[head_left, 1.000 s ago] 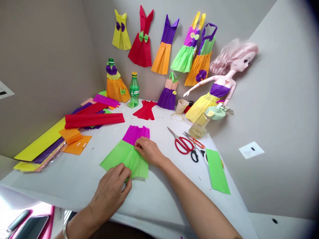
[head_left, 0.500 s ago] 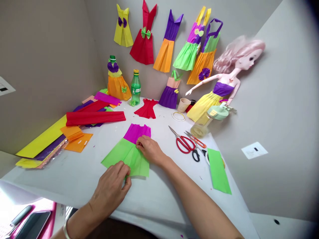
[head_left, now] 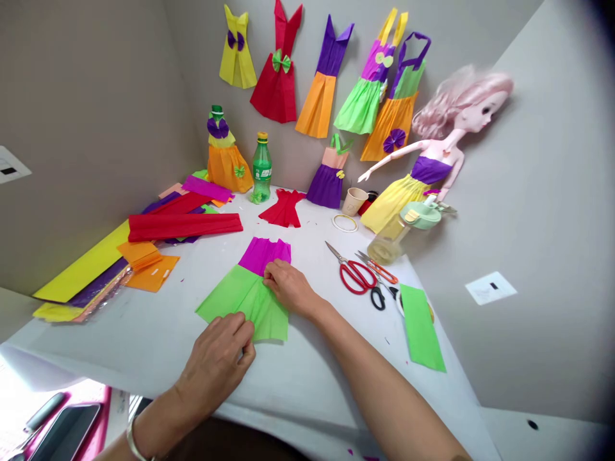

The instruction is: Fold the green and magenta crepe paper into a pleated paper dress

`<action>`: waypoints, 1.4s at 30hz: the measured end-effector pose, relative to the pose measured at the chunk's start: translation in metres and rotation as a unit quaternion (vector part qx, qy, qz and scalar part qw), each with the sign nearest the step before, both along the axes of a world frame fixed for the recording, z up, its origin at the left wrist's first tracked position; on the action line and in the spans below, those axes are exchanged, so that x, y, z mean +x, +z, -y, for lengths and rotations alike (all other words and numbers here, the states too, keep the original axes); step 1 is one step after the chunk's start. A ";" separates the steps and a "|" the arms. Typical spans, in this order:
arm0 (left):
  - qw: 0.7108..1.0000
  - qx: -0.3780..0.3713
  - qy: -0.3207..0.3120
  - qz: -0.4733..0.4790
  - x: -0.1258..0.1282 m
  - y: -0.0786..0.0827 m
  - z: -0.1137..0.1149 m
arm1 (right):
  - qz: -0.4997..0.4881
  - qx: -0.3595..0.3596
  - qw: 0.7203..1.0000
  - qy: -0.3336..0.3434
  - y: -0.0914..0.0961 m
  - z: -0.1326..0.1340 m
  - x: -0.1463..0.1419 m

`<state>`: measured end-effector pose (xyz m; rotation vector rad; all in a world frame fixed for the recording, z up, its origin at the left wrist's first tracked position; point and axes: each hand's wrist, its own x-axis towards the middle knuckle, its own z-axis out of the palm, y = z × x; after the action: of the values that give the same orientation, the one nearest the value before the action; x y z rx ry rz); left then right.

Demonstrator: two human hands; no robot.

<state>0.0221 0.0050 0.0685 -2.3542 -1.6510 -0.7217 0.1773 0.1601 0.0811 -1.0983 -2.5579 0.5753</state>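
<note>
Well, crepe-paper dress (head_left: 245,301): magenta and green, flat on the white table (head_left: 144,333), mid-table.
Your left hand (head_left: 216,365): fingers together on the near green edge; clamped or not, cannot tell.
Your right hand (head_left: 291,289): fingertips pressing the green pleats beside the magenta; grip unclear.
Off to the right: red-handled scissors (head_left: 354,277).

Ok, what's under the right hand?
The right hand rests on the green crepe-paper skirt, just below the magenta bodice. The paper beneath the palm and fingers is covered, so any folds there can't be seen.
</note>
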 end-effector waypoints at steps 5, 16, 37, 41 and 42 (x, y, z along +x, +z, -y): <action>1.000 -0.006 0.014 0.001 -0.002 0.001 -0.001 | 0.003 -0.002 1.000 0.002 0.004 0.002 0.000; 1.000 0.000 -0.003 -0.012 -0.001 0.001 -0.001 | 0.030 0.011 0.999 -0.037 0.006 0.006 -0.009; 0.993 -0.057 -0.100 0.038 -0.021 -0.001 0.014 | 0.051 0.011 0.997 -0.051 0.010 0.007 -0.011; 0.991 -0.050 -0.113 -0.051 -0.028 -0.007 -0.007 | 0.047 0.016 0.997 -0.050 0.009 0.007 -0.011; 0.990 -0.048 -0.112 -0.070 -0.028 -0.010 -0.013 | 0.047 0.017 0.998 -0.050 0.008 0.008 -0.011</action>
<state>-0.0062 0.0182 0.0583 -2.6204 -1.4092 -0.5093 0.1663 0.1526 0.0893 -1.2608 -2.5629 0.4646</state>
